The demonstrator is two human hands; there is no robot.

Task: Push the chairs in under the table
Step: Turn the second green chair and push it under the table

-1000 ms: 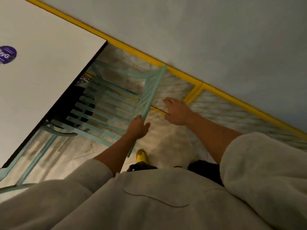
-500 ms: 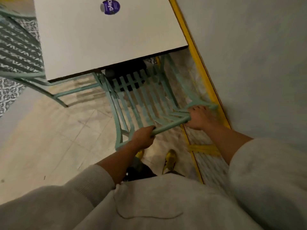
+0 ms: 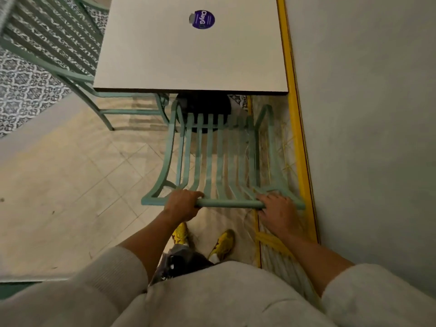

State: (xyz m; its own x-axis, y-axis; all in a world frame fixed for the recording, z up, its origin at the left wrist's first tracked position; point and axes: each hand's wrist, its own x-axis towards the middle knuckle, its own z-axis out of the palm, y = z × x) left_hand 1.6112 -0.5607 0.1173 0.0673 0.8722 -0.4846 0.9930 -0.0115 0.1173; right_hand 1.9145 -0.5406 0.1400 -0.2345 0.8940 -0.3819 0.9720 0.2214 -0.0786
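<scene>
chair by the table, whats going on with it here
A person stands behind a green slatted chair and grips its top rail with both hands, the left hand near one end and the right hand near the other. The chair faces a white table beside the wall, with most of its seat out from under the table edge. Another green chair stands at the table's left side.

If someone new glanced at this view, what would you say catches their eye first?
Probably the mint-green slatted metal chair at centre, its top rail gripped by the left hand and right hand, front edge near the white square table. Next, the round purple sticker on the tabletop and the yellow shoes below.
</scene>
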